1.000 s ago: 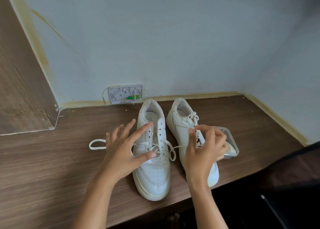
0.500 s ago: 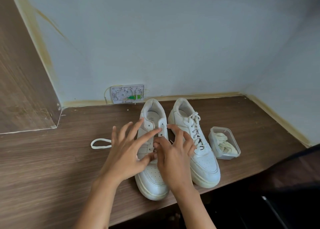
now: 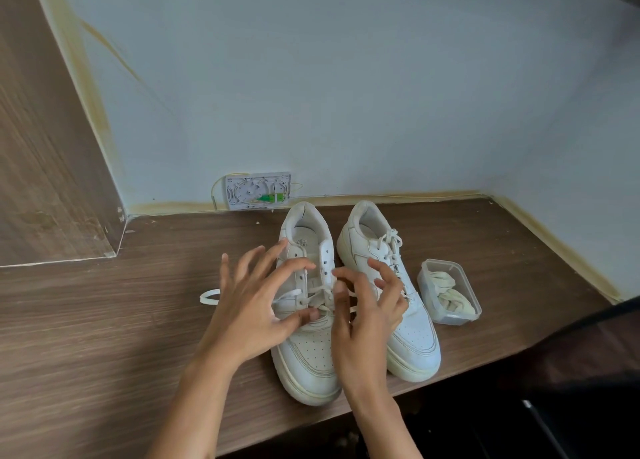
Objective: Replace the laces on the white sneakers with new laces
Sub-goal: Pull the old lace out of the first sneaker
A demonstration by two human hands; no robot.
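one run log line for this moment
step: unlacing left sneaker | left hand: steadies it | right hand: pinches lace | right sneaker: laced

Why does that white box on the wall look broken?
The wall box behind the shoes has no cover: its insides show, with a green part and thin yellow wires sticking out. Yellowish stains run along the wall's bottom edge too. Whether it is actually broken can't be told from here.

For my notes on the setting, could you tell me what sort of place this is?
Probably a home or office corner: a wood-grain desk set against painted walls with stained edges, and an open cable box with bare wiring low on the wall.
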